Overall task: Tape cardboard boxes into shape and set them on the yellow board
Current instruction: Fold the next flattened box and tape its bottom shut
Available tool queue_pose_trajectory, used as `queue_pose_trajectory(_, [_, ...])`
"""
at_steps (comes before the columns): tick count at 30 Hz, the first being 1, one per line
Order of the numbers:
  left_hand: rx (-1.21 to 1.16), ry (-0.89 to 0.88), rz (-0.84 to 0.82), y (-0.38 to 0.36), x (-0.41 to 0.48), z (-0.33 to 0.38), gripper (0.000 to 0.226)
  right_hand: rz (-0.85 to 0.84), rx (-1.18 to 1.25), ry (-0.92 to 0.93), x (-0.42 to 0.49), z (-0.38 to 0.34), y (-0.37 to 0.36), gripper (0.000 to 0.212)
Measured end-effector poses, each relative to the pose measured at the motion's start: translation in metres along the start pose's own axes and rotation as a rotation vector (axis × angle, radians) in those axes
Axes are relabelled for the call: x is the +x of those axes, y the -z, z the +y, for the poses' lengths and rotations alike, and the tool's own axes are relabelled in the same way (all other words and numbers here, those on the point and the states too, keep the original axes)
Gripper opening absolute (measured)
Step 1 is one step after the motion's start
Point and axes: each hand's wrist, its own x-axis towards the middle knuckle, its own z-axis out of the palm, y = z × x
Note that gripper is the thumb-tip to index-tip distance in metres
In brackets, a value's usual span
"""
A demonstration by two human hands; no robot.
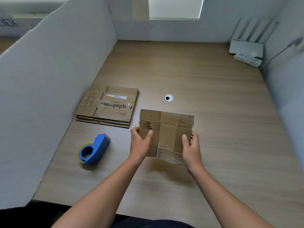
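Your bare forearms reach forward side by side, your left hand (139,143) and right hand (191,145) facing each other, thumbs on top, fingers curled in a grip.

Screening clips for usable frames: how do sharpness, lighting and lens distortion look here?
Head view: wide-angle bending curves the white partition; head view centre is sharp on the flat cardboard box, gripped by the left hand and right hand; head view right edge goes soft around the router; the window is washed out, and soft light throws a faint shadow under the box onto the table.
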Motion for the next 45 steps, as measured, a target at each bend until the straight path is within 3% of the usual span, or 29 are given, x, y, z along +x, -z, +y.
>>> queue_pose_trajectory(3, [-0.028,-0.020,-0.085,0.009,0.006,0.000,0.083,-0.144,0.108,0.001,0.004,0.000,0.009,0.058])
queue_pose_trajectory(5, [-0.043,0.012,-0.156,0.008,0.009,0.001,0.089,-0.228,0.111,0.004,0.004,-0.004,0.010,0.072])
queue_pose_trajectory(9, [-0.063,0.120,-0.016,0.001,0.016,0.003,0.076,-0.236,0.004,0.073,0.007,-0.010,0.006,0.035])
queue_pose_trajectory(11, [-0.014,0.074,0.038,0.005,0.018,0.005,0.074,-0.229,-0.019,0.113,0.006,-0.010,0.005,0.030])
queue_pose_trajectory(14, [0.061,-0.083,-0.029,0.012,0.019,0.012,0.084,-0.232,-0.027,0.141,0.005,-0.009,0.005,0.045])
queue_pose_trajectory(17, [0.261,-0.138,-0.225,0.017,0.020,0.020,0.099,-0.256,-0.047,0.178,0.008,-0.008,0.006,0.063])
queue_pose_trajectory(20, [0.324,-0.143,-0.252,0.021,0.029,0.020,0.095,-0.288,-0.092,0.233,0.012,-0.009,0.011,0.026])
queue_pose_trajectory(22, [0.305,-0.166,-0.228,0.024,0.033,0.019,0.088,-0.327,-0.102,0.256,0.011,-0.013,0.012,0.017])
queue_pose_trajectory(29, [0.160,-0.190,-0.203,0.027,0.045,0.017,0.043,-0.382,-0.035,0.217,0.025,-0.005,0.023,0.023])
queue_pose_trajectory(35, [0.110,-0.274,-0.193,0.016,0.035,0.009,0.021,-0.158,0.124,0.186,0.027,-0.033,0.013,0.032])
queue_pose_trajectory(39, [0.075,-0.236,-0.141,0.007,0.028,0.024,0.030,-0.122,0.063,0.132,0.034,-0.037,0.004,0.015])
queue_pose_trajectory(41, [-0.020,-0.189,-0.163,0.006,0.029,0.027,0.015,-0.167,0.083,0.119,0.032,-0.039,0.001,0.030])
queue_pose_trajectory(45, [-0.192,-0.144,-0.308,0.010,0.025,0.025,0.056,-0.216,0.002,0.242,0.023,-0.036,-0.003,0.057])
